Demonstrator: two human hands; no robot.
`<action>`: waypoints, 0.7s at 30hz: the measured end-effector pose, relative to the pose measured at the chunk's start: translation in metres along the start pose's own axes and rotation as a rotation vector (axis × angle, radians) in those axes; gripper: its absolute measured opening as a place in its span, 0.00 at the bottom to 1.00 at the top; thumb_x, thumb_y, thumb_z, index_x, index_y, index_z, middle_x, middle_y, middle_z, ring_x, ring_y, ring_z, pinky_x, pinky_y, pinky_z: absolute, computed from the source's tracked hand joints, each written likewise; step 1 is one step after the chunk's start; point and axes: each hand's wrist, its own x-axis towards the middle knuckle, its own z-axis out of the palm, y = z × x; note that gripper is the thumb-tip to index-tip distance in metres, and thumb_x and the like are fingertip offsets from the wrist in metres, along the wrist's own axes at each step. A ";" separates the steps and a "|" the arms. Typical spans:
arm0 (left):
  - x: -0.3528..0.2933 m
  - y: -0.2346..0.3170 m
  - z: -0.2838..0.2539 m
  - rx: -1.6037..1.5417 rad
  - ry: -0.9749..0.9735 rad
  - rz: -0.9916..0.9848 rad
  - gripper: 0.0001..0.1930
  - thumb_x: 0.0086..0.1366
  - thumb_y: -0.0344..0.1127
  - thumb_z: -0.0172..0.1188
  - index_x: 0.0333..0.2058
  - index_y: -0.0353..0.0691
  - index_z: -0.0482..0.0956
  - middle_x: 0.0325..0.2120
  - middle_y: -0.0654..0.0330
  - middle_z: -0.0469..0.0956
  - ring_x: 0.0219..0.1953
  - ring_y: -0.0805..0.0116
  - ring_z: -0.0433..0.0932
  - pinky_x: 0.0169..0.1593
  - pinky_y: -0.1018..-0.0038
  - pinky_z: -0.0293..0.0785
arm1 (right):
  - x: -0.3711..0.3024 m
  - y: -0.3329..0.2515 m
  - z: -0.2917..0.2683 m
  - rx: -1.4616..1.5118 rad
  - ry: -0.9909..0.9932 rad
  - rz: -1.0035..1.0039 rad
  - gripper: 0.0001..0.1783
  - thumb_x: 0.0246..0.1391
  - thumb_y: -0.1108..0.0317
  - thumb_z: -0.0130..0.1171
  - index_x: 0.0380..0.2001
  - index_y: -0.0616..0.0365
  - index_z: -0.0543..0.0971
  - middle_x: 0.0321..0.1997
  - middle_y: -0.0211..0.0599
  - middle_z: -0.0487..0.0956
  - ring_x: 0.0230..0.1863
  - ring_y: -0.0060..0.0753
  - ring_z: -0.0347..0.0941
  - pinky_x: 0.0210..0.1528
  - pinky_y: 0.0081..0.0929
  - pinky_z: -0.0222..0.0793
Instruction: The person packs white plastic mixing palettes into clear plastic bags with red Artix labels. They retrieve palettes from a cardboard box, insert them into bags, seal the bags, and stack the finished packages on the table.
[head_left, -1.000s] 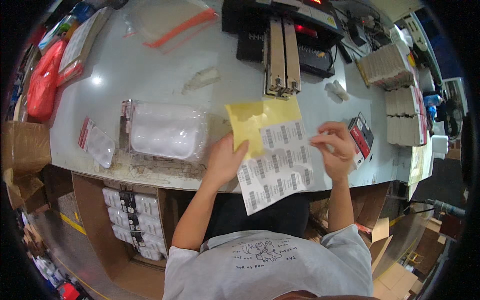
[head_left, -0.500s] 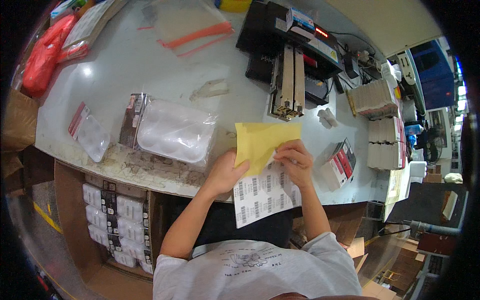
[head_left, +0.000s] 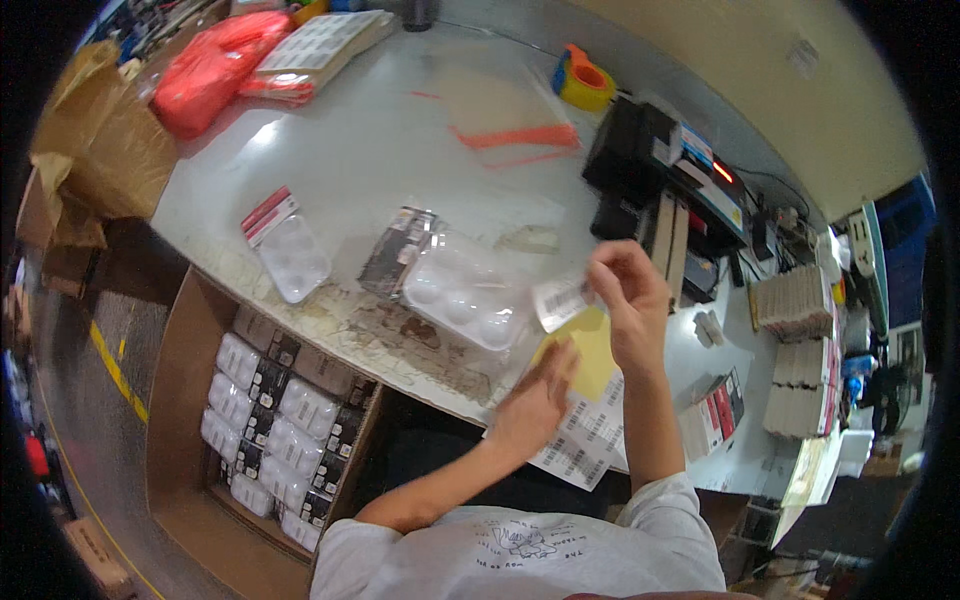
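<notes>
My right hand (head_left: 632, 305) is raised over the table edge, fingers and thumb pinching a white barcode label (head_left: 560, 303) that curls away to the left. Below it lies the label sheet (head_left: 585, 440), with rows of barcode labels and a bare yellow backing part (head_left: 594, 362). My left hand (head_left: 540, 405), slightly blurred, rests over the sheet's left side with its fingers stretched out. Just left of the label is a bagged white palette (head_left: 465, 290) with round wells and a dark card. Farther left lies a smaller palette (head_left: 295, 260) with a red-and-white header card.
An open carton (head_left: 170, 440) of packed palettes stands below the table at left. At the back are a red plastic bag (head_left: 215, 70), clear bags (head_left: 500, 100) and a tape roll (head_left: 585, 82). A black machine (head_left: 640, 150) and card stacks (head_left: 795, 305) are at right.
My right hand has lifted a label off the sheet and raised it. My left hand has shifted over the sheet, its fingers now stretched. The whole view has swung left.
</notes>
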 end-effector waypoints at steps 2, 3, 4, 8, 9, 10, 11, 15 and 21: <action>-0.022 0.008 -0.013 0.023 0.103 0.164 0.27 0.55 0.32 0.56 0.55 0.36 0.63 0.55 0.50 0.64 0.56 0.56 0.65 0.53 0.67 0.67 | 0.027 -0.001 0.026 -0.129 -0.207 0.017 0.05 0.51 0.72 0.57 0.31 0.63 0.75 0.26 0.29 0.76 0.29 0.18 0.70 0.35 0.19 0.66; -0.035 0.009 -0.024 -0.040 0.177 0.238 0.26 0.55 0.32 0.57 0.53 0.36 0.65 0.52 0.51 0.67 0.54 0.56 0.68 0.52 0.67 0.69 | 0.037 -0.001 0.036 -0.215 -0.293 0.038 0.07 0.51 0.70 0.57 0.31 0.63 0.76 0.27 0.29 0.76 0.29 0.18 0.70 0.34 0.20 0.66; -0.045 0.008 -0.035 -0.104 0.250 0.315 0.24 0.54 0.32 0.58 0.51 0.36 0.67 0.49 0.52 0.71 0.51 0.56 0.71 0.50 0.67 0.70 | 0.046 -0.001 0.043 -0.291 -0.384 0.038 0.08 0.51 0.68 0.57 0.30 0.63 0.76 0.27 0.30 0.77 0.29 0.18 0.70 0.34 0.20 0.67; -0.056 -0.019 -0.078 0.019 0.665 0.124 0.21 0.57 0.34 0.60 0.48 0.33 0.68 0.44 0.49 0.73 0.47 0.51 0.73 0.51 0.64 0.70 | 0.068 0.006 0.056 -0.357 -0.546 0.226 0.07 0.52 0.69 0.56 0.31 0.64 0.75 0.27 0.24 0.74 0.29 0.13 0.65 0.33 0.14 0.63; -0.052 -0.027 -0.085 0.104 0.700 0.046 0.22 0.59 0.34 0.57 0.49 0.28 0.66 0.47 0.44 0.70 0.51 0.48 0.70 0.54 0.62 0.67 | 0.069 0.008 0.058 -0.380 -0.550 0.233 0.07 0.52 0.69 0.56 0.31 0.64 0.75 0.27 0.24 0.74 0.29 0.13 0.65 0.33 0.14 0.62; -0.046 -0.035 -0.091 0.085 0.664 -0.039 0.25 0.61 0.34 0.56 0.53 0.26 0.62 0.51 0.42 0.65 0.54 0.46 0.66 0.57 0.61 0.65 | 0.069 0.010 0.059 -0.386 -0.554 0.216 0.07 0.52 0.70 0.56 0.31 0.64 0.75 0.27 0.24 0.74 0.29 0.12 0.65 0.33 0.14 0.62; -0.039 -0.042 -0.095 0.054 0.688 -0.001 0.28 0.61 0.36 0.57 0.54 0.26 0.59 0.53 0.40 0.62 0.55 0.45 0.65 0.57 0.60 0.64 | 0.068 0.013 0.060 -0.413 -0.529 0.232 0.08 0.52 0.68 0.56 0.31 0.64 0.76 0.27 0.27 0.75 0.29 0.15 0.67 0.33 0.17 0.64; -0.011 -0.052 -0.098 0.056 0.670 0.042 0.36 0.59 0.40 0.60 0.57 0.26 0.51 0.57 0.36 0.55 0.58 0.43 0.62 0.57 0.61 0.65 | 0.061 0.020 0.061 -0.420 -0.471 0.207 0.10 0.50 0.67 0.58 0.31 0.64 0.77 0.26 0.35 0.78 0.28 0.21 0.72 0.33 0.22 0.68; 0.005 -0.047 -0.097 0.144 0.599 -0.032 0.35 0.59 0.43 0.59 0.59 0.31 0.56 0.58 0.38 0.55 0.59 0.43 0.61 0.56 0.63 0.66 | 0.054 0.025 0.059 -0.421 -0.402 0.165 0.08 0.49 0.69 0.59 0.30 0.64 0.76 0.26 0.36 0.78 0.27 0.23 0.71 0.33 0.23 0.68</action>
